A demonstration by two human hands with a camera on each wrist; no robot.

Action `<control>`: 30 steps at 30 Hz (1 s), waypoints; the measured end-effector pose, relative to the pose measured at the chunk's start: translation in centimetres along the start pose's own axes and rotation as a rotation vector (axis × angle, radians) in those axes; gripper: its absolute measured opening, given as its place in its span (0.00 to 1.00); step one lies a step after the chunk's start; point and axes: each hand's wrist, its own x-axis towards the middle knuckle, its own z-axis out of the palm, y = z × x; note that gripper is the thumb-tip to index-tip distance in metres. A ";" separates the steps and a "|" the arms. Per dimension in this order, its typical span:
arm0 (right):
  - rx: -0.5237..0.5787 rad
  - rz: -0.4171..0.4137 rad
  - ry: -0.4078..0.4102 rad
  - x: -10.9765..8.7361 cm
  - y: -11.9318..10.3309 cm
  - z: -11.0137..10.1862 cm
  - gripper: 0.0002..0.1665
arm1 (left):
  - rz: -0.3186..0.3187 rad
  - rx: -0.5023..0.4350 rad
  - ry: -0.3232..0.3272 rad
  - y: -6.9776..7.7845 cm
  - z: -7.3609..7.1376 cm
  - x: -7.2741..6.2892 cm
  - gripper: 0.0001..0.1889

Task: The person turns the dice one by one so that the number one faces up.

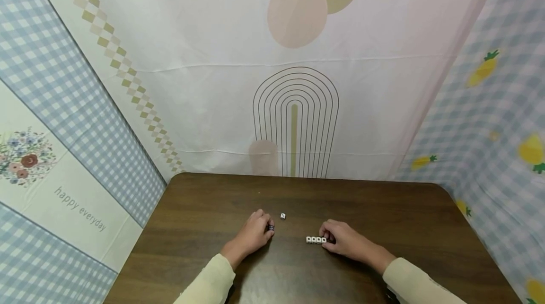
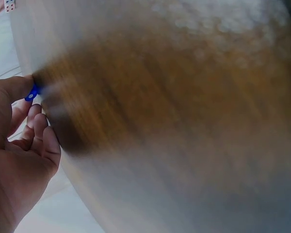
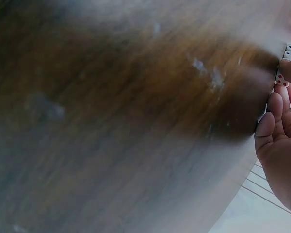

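While your left hand [image 1: 251, 233] pinches a blue cubic die [image 1: 271, 228] between thumb and fingers, a white die [image 1: 283, 216] just beside it on the wood-grained brown worktop [image 1: 204, 214], then a straight row of white dice [image 1: 316, 240], your right hand [image 1: 347, 241], fingers curled, pinching its right end.

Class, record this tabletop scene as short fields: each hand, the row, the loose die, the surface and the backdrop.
Left hand: pinches a blue die
Right hand: pinches the white row's end die
White row: four dice visible, side by side
Loose die: white, nearer the left hand
Surface: brown table
Backdrop: patterned cloth
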 end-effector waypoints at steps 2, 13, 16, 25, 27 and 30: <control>-0.004 -0.013 0.007 0.0 0.0 0.0 0.13 | -0.002 -0.003 -0.002 0.0 0.0 0.0 0.07; -0.009 -0.024 0.009 0.2 0.1 0.1 0.13 | -0.003 0.000 0.008 -0.2 0.2 0.1 0.07; -0.015 -0.022 0.009 0.2 0.1 0.1 0.13 | -0.003 -0.002 0.002 -0.3 0.3 0.1 0.07; -0.007 -0.015 0.008 0.2 0.2 0.3 0.13 | 0.001 0.005 0.006 -0.3 0.3 0.2 0.07; -0.004 0.008 -0.005 0.2 0.3 0.3 0.13 | 0.001 0.000 0.005 -0.3 0.2 0.2 0.07; 0.000 0.038 -0.024 0.2 0.4 0.4 0.13 | 0.003 -0.004 0.003 -0.2 0.2 0.2 0.07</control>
